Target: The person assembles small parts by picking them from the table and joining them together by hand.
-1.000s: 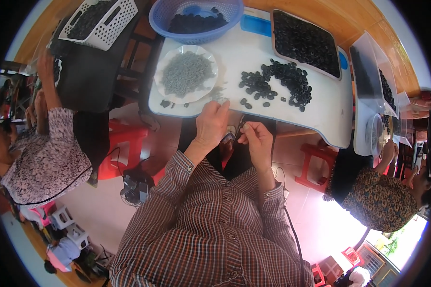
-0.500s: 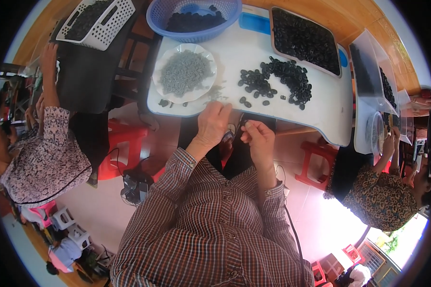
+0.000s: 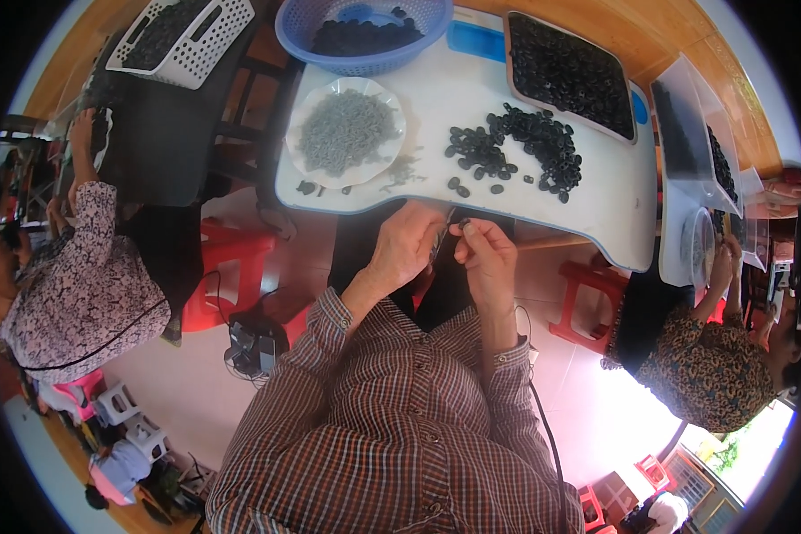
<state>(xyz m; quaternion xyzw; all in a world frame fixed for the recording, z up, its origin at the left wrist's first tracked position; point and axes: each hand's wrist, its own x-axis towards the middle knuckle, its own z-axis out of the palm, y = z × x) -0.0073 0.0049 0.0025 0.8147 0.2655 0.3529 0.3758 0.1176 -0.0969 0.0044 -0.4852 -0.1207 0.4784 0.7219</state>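
Observation:
Just beyond the table's near edge, my hands meet above my lap. My right hand [image 3: 487,258] pinches a small black oval piece [image 3: 459,226] between thumb and fingertips. Close beside it, my left hand [image 3: 406,242] has its fingers pressed together toward that piece; whatever is in them is too small and hidden to name. Forward of my left hand stands a white scalloped plate [image 3: 295,142] heaped with tiny grey pieces [image 3: 347,132]. Farther right, loose black oval pieces [image 3: 543,147] lie in a curved pile on the white table [image 3: 427,89].
At the back are a blue plastic basket [image 3: 356,64] and a tray [image 3: 571,76] of black pieces. A white basket [image 3: 196,64] stands on the dark table at left. Co-workers sit on both sides, with red stools [image 3: 231,267] nearby. Clear bins [image 3: 696,116] stand at right.
My left hand has come down and to the right, off the table edge, to my right hand. My right hand has barely shifted, still pinching the black piece.

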